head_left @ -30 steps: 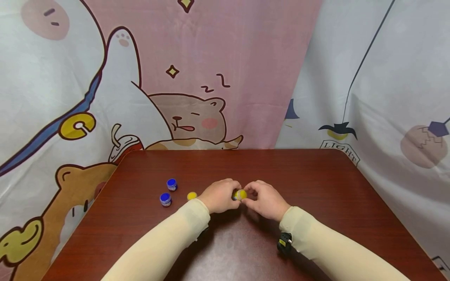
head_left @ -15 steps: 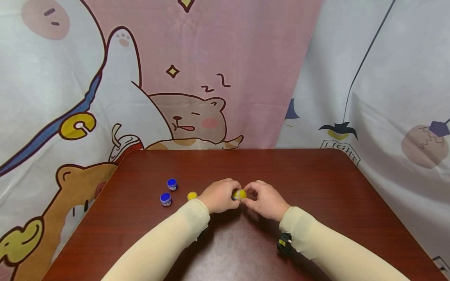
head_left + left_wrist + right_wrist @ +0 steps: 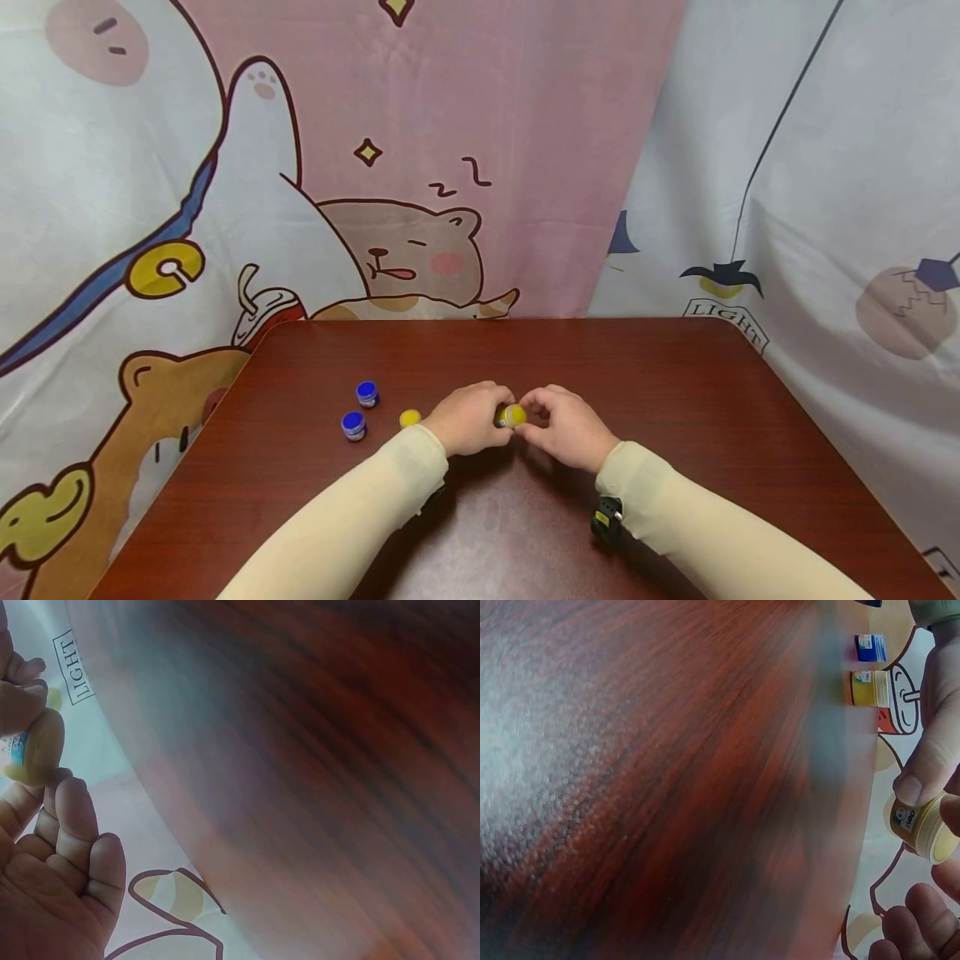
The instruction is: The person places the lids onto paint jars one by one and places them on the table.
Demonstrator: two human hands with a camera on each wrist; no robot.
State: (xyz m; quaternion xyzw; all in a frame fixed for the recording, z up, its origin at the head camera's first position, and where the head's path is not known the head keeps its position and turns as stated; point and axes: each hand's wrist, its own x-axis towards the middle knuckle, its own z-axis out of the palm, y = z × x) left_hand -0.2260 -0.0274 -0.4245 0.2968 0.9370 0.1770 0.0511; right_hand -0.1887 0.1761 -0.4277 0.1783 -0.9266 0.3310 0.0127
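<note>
My left hand (image 3: pixel 467 418) holds a small paint jar (image 3: pixel 513 416) with a yellow lid, tipped so that the lid faces right. In the right wrist view the thumb (image 3: pixel 916 780) presses on the labelled side of this jar (image 3: pixel 909 817). My right hand (image 3: pixel 567 427) is at the lid end, thumb and forefinger curled to pinch the lid's rim. The left wrist view has the jar (image 3: pixel 43 746) between the fingers of both hands at the left edge. Part of the jar's body is hidden behind the left fingers.
Left of my hands, two paint jars with blue lids, one farther back (image 3: pixel 367 394) and one nearer (image 3: pixel 354 426), stand upright. Another yellow-lidded jar (image 3: pixel 409 417) is partly hidden by my left hand. The brown table (image 3: pixel 637 358) ends at a cartoon-printed cloth (image 3: pixel 547 167).
</note>
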